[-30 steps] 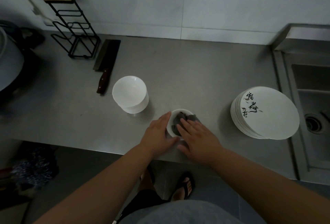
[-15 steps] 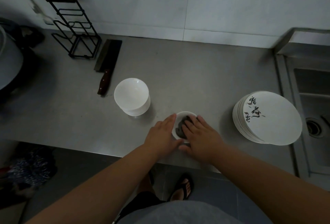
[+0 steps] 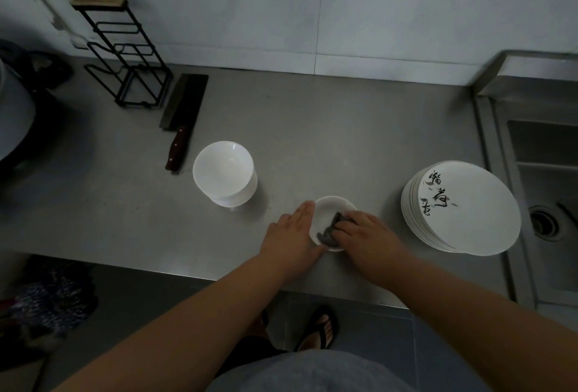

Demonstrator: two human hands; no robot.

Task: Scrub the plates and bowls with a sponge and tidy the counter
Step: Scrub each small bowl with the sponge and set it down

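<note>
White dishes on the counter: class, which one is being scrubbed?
The small dish near the front edge: the left hand steadies its rim, the right hand grips a grey sponge inside it. The stacked bowls and plates stand untouched.

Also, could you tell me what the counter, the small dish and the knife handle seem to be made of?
The counter: likely brushed stainless steel, grey with a dull sheen. The small dish: probably glazed ceramic, white and smooth, though plastic cannot be excluded. The knife handle: seemingly dark reddish wood, with pale rivets showing.
</note>
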